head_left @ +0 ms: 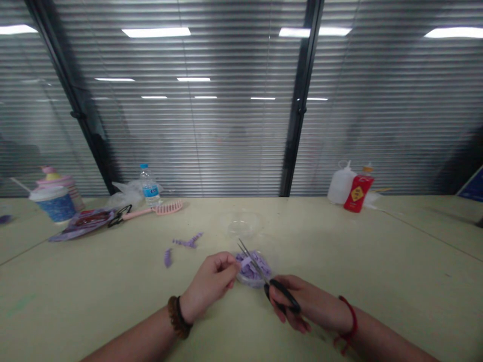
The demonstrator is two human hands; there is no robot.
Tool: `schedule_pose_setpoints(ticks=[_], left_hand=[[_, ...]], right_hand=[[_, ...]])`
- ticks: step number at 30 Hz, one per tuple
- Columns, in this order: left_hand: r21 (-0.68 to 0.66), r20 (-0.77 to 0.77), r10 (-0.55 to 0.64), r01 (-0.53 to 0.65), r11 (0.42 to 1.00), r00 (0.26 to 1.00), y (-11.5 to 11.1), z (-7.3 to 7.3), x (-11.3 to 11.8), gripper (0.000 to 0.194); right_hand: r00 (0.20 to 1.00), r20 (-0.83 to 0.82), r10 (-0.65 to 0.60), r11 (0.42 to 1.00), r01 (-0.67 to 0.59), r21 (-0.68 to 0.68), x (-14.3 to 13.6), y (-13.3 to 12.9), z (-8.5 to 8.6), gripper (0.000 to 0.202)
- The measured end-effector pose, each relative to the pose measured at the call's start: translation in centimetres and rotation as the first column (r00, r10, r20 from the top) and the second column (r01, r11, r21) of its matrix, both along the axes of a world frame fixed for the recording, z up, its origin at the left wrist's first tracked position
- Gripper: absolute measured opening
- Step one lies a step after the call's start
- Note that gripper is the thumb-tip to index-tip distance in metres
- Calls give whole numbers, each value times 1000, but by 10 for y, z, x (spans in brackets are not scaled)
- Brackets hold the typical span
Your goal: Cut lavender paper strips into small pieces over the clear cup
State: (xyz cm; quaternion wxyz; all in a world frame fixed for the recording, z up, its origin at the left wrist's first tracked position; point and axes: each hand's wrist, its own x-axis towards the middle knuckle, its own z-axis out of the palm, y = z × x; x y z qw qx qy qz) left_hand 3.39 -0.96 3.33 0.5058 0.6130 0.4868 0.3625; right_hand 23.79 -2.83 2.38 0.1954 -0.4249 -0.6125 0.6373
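My right hand [298,299] has its fingers in the black handles of a pair of scissors [258,269]. The blades point up and left, slightly parted, over a clear round container [251,284] of small purple pieces [256,271]. Left of the blades, my left hand [215,276] is closed in a pinch on a pale purple strip [246,261], which reaches toward the blades. Whether the blades touch the strip, I cannot tell. Beyond the container lies a clear plastic lid [241,228]. More purple scraps [188,241] rest on the table to the left.
At the back left stand a blue cup [56,207], a water bottle [150,188], a pink hairbrush [168,208] and a purple packet [85,223]. A red bottle [358,192] and a white squeeze bottle [340,185] stand at the back right, before a window with blinds.
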Motion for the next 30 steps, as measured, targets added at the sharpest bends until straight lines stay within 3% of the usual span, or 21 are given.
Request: schedule_pose_setpoints(ticks=[7,13,19,30], left_hand=[[27,0,60,-60,998,998,3,1,-2,27],[11,17,107,-107,994,994,4,-2,-1,27],[1,-28,69,-69,998,997,1,-3,1,27],[-24,-60,36,-38,999,998,-1,-3,2,26]], right_hand=[[995,56,-79,997,79,-4,-1,0,-1,44],[998,-65,1,1000,-2,-16,1,-3,0,56],[996,-55,64,998,-64,-4,-1,-4,-3,56],[998,18,61,998,-61,11,-3,-3,-8,47]])
